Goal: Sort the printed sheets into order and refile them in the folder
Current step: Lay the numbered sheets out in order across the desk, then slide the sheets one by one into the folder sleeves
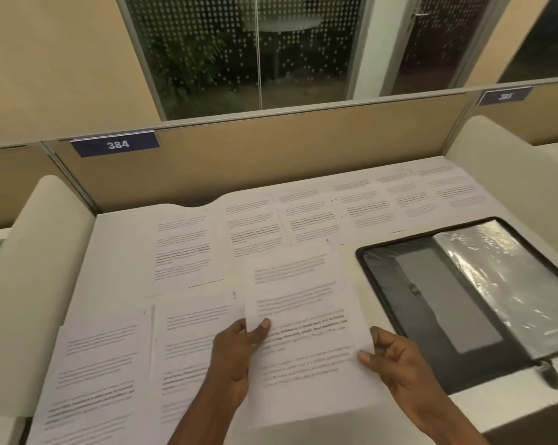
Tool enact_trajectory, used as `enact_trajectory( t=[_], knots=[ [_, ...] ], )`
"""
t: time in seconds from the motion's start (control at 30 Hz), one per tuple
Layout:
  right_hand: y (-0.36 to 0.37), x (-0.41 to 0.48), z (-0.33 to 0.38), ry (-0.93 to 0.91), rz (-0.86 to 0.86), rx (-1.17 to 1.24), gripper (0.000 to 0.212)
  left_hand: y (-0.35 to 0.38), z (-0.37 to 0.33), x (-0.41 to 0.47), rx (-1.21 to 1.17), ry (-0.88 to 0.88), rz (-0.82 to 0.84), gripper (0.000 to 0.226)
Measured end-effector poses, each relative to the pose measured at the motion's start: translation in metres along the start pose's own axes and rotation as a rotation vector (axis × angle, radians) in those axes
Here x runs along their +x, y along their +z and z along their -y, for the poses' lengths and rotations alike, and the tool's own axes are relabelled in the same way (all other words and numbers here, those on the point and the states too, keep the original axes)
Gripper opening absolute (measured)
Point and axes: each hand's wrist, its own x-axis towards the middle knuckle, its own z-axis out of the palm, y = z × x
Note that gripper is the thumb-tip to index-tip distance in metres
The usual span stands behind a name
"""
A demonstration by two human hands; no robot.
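A tan partition (pixel 271 155) closed off the back of my desk (pixel 502 403) beneath a dotted window (pixel 239 53), with rounded white dividers (pixel 40 252) at either side. Printed sheets covered most of the desktop: a back row (pixel 303 213) ran overlapping along the partition from the middle to the far right corner, and a near row (pixel 101 364) lay at my left, edges overlapping. The folder (pixel 431 284) lay open on the right side of the desk, black-rimmed, its clear plastic sleeves (pixel 508 277) on the far half, apart from every loose page.

I held one sheet (pixel 303 303) up over the near row, tilted, between the spread pages and the folder; it hid part of the sheets under it, and a strip of bare desk separated it from the folder's rim. My left hand (pixel 236 351) pinched its left edge, thumb on top. My right hand (pixel 399 358) gripped its right edge between thumb and curled fingers.

A blue plate reading 384 (pixel 117 144) sat on the partition's top left; a second plate (pixel 503 96), blurred, marked the next booth. The folder's zip pull (pixel 548 372) lay at its near corner.
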Motion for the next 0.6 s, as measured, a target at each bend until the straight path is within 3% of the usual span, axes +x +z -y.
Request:
enact_trajectory(
  t=[0.2, 0.3, 0.6],
  knots=[
    [-0.078, -0.029, -0.007, 0.004, -0.261, -0.234, 0.045, 0.078, 0.024, -0.038, 0.207, 0.302, -0.106, 0.020],
    [-0.111, -0.042, -0.007, 0.041, -0.345, -0.299, 0.025, 0.115, 0.042, -0.049, 0.244, 0.326, -0.116, 0.015],
    [-0.176, -0.053, 0.006, 0.142, -0.350, -0.342, 0.017, 0.180, 0.068, -0.062, 0.335, 0.364, -0.130, 0.009]
  ],
)
